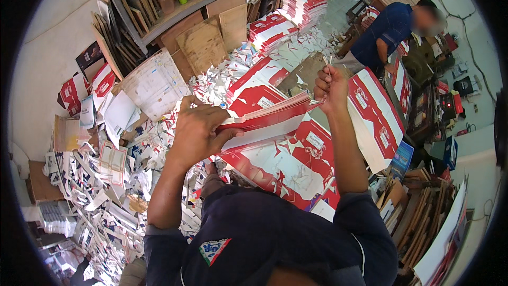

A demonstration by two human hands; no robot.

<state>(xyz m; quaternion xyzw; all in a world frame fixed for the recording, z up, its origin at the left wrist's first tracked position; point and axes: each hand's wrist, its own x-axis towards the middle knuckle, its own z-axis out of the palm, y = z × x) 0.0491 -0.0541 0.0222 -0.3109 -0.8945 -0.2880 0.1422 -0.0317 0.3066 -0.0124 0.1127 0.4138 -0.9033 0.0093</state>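
My left hand (pixel 197 127) grips the left end of a thick stack of red and white printed card sheets (pixel 272 122), thumb on the near face and fingers at the top edge. The stack is held tilted above more printed sheets (pixel 283 172) lying in front of me. At the stack's right end, my right hand (pixel 331 89) is raised and closed. Thin pale paper strips (pixel 327 61) stick up out of its fingers. Whether this hand also touches the stack's corner cannot be made out.
Paper offcuts (pixel 114 201) cover the floor at left. Piles of printed sheets (pixel 272 32) stand at the back, with boards (pixel 202 45) leaning by a shelf (pixel 159 24). Another person (pixel 381 37) bends over sheets at right. Upright boards (pixel 423 228) stand at near right.
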